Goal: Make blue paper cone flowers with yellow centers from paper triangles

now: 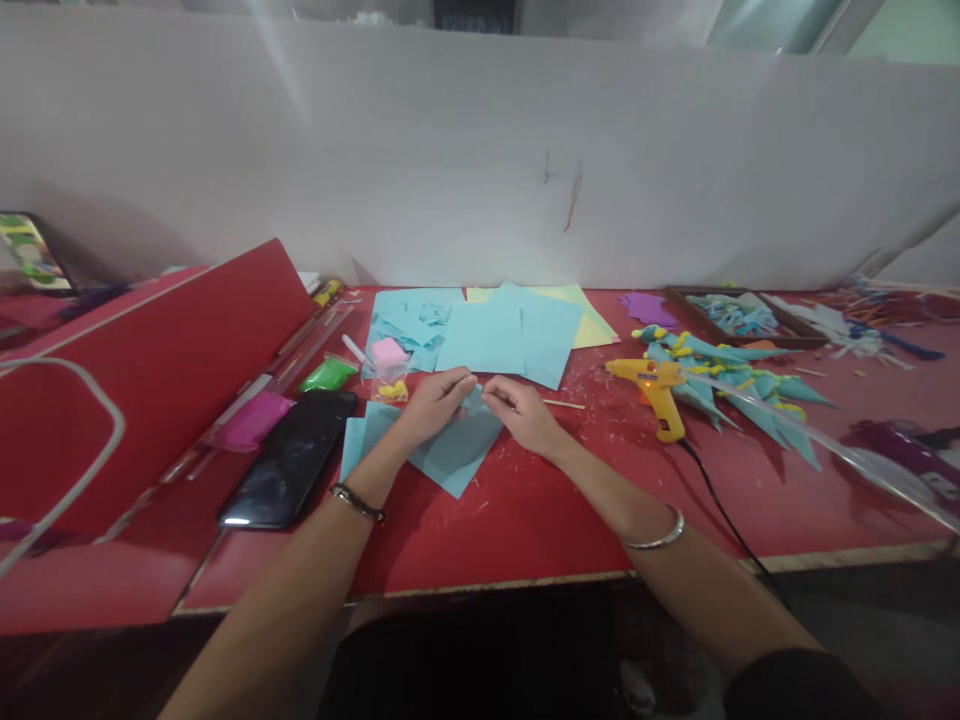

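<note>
My left hand and my right hand are closed in a pinch, their fingertips almost meeting above a turquoise paper sheet. Whatever sits between the fingertips is too small to make out. A thin wooden stick shows just right of my right hand; I cannot tell whether that hand holds it or it lies on the table. Beyond my hands are turquoise squares over pale yellow paper. Scraps of turquoise paper lie behind my left hand.
A yellow glue gun with a cord rests at right, near turquoise paper cones edged in yellow. Left are a black phone, a green packet and a standing red board. A wooden tray sits back right.
</note>
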`<act>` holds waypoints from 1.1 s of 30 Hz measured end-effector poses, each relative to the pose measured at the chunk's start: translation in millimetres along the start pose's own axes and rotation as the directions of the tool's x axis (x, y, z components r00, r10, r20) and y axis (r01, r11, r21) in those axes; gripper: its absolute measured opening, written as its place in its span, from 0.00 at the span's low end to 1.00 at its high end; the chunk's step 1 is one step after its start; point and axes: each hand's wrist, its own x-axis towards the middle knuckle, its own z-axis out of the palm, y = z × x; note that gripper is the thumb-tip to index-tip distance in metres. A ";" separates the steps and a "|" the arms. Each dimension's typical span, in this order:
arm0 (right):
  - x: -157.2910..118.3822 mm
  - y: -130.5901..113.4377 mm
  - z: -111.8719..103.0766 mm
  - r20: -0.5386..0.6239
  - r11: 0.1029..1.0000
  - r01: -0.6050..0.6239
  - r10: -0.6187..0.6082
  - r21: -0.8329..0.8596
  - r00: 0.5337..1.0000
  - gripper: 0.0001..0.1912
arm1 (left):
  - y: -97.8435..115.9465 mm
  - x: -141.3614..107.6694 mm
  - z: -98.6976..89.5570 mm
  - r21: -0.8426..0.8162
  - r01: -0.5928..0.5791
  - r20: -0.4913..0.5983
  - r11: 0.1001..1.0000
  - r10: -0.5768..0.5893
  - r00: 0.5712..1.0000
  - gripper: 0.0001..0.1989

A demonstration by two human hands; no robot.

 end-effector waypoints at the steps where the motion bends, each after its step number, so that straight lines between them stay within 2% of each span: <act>1: 0.1 0.5 -0.1 -0.012 1.000 0.001 -0.001 0.005 1.000 0.09 | 0.1 0.1 -0.9 0.013 0.010 -0.013 1.000 -0.010 1.000 0.15; 4: 0.4 3.9 -1.1 -0.077 0.999 -0.048 0.048 -0.007 0.996 0.09 | 1.5 0.4 -3.4 -0.021 0.063 -0.129 0.998 -0.065 0.990 0.15; 6: 0.4 8.1 -1.8 -0.100 0.991 -0.116 0.109 -0.064 0.989 0.08 | 2.7 1.1 -4.6 -0.081 0.089 -0.244 0.993 -0.106 0.964 0.15; 8: -0.3 12.7 -1.9 -0.080 0.974 -0.140 0.127 -0.180 0.989 0.10 | 3.4 2.3 -5.4 -0.141 0.090 -0.352 0.986 -0.134 0.926 0.14; 10: -1.7 15.9 -1.1 -0.018 0.943 -0.094 0.093 -0.320 0.995 0.18 | 3.2 3.9 -5.5 -0.169 0.085 -0.427 0.982 -0.151 0.892 0.13; 12: -3.5 17.0 0.2 0.051 0.906 -0.037 0.064 -0.421 0.997 0.27 | 1.8 5.5 -5.3 -0.170 0.100 -0.467 0.980 -0.169 0.868 0.11; 15: -5.5 14.9 2.0 0.104 0.874 -0.039 0.101 -0.485 0.989 0.37 | -3.0 7.2 -5.0 -0.156 0.137 -0.499 0.978 -0.197 0.844 0.09; 17: -5.8 12.5 2.6 0.107 0.860 -0.064 0.136 -0.506 0.985 0.41 | -6.9 7.7 -5.4 -0.137 0.144 -0.514 0.980 -0.195 0.836 0.08; 21: -4.1 9.2 3.0 0.096 0.848 -0.086 0.159 -0.523 0.983 0.41 | -10.5 7.6 -7.2 -0.037 0.143 -0.534 0.989 -0.141 0.834 0.07; 25: -2.6 10.6 4.0 0.035 0.855 -0.155 0.198 -0.494 0.980 0.38 | -8.2 7.5 -8.6 -0.009 0.193 -0.498 0.981 -0.172 0.850 0.09; 27: -1.9 12.7 4.0 0.002 0.883 -0.194 0.215 -0.427 0.977 0.34 | -6.6 7.7 -8.8 -0.029 0.211 -0.489 0.977 -0.198 0.850 0.10; 30: -0.1 16.3 2.0 -0.047 0.950 -0.224 0.219 -0.217 0.975 0.26 | -4.7 7.6 -8.7 -0.116 0.199 -0.482 0.973 -0.230 0.846 0.09; 33: 2.6 17.6 -3.1 -0.174 0.971 -0.239 0.236 0.005 0.956 0.19 | -3.7 7.5 -9.3 -0.253 0.152 -0.496 0.955 -0.263 0.828 0.08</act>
